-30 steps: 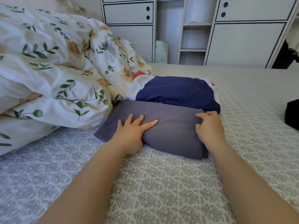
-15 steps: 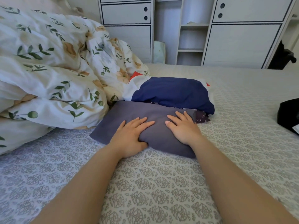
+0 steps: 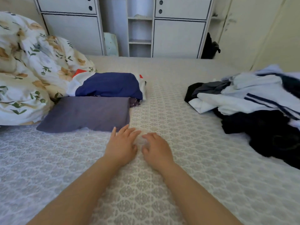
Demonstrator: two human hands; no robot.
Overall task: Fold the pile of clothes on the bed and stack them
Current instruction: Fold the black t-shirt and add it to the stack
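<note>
White cabinets (image 3: 178, 38) with dark-edged doors and an open shelf column stand along the far wall, beyond a bed (image 3: 178, 159) covered in a grey-patterned sheet. At the far left of the bed a floral duvet (image 3: 29, 70) lies bunched up. Just to its right sits a folded grey garment (image 3: 87, 113), flat on the sheet, with a folded navy, white and red garment (image 3: 108, 86) touching its far edge. On the right side of the bed, well apart from these, lies the unfolded pile of clothes (image 3: 253, 103): white pieces with dark stripes on top of black fabric.

Both hands are over the bare sheet in the near middle, close together. The left hand (image 3: 121, 145) is palm down with its fingers (image 3: 125, 129) straight and slightly spread, the tips just beside the near right corner of the grey garment; whether they touch it is unclear. The right hand (image 3: 155, 148) is palm down too, its fingers loosely curled and somewhat blurred, holding nothing.
</note>
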